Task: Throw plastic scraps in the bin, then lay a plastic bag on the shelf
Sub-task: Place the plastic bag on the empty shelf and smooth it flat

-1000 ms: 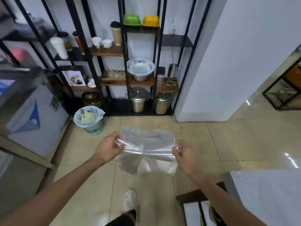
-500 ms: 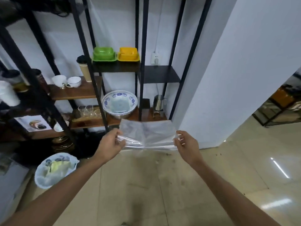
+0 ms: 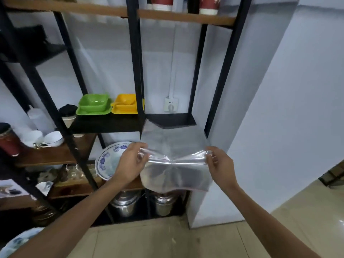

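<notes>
Fingers of both hands pinch a clear plastic bag (image 3: pixel 175 161) at centre frame, stretched over the black shelf (image 3: pixel 170 121) edge: left hand (image 3: pixel 130 162), right hand (image 3: pixel 220 165). Thin, limp and slippery, it likely handles best held by its side edges.

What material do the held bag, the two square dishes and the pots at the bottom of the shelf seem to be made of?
Bag: thin clear plastic film, glossy; the shelf shows through it and it creases where pinched.
Green dish and yellow dish: probably moulded plastic, with bright even colour and a smooth surface.
Pots: likely stainless steel, silvery with mirror-like reflections.
</notes>
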